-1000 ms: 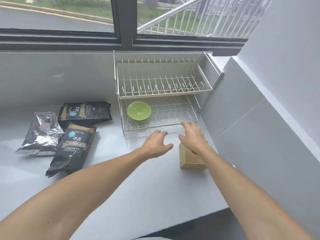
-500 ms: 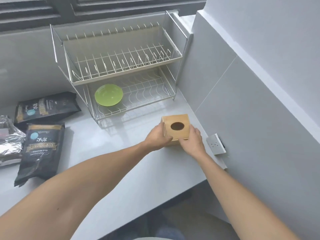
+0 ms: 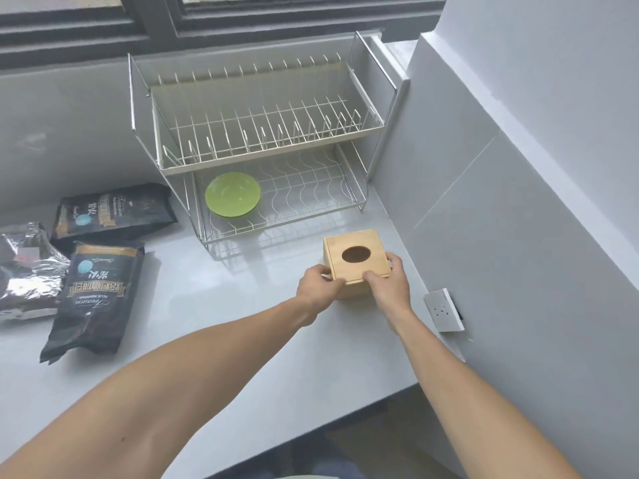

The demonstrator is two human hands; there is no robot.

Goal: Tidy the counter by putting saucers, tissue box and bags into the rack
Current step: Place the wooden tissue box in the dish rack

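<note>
A wooden tissue box [image 3: 356,244] with an oval hole on top sits at the right of the grey counter, in front of the rack. My left hand [image 3: 316,288] grips its near left corner and my right hand [image 3: 389,283] grips its near right corner. The two-tier wire rack [image 3: 269,157] stands against the back wall. A green saucer [image 3: 232,194] lies on the left of its lower tier; the upper tier holds nothing. Two black bags [image 3: 114,210] [image 3: 98,295] and a silver bag [image 3: 26,267] lie flat at the left.
A grey tiled wall [image 3: 484,202] rises close to the right of the box, with a white socket [image 3: 444,309] on it near my right wrist. The counter's front edge [image 3: 311,430] runs diagonally below my arms. A dark window frame [image 3: 207,25] runs behind the rack.
Both hands came from hovering near the rack down onto the tissue box and closed on its corners. The view tilted down and then shifted, so the rack sits more centrally.
</note>
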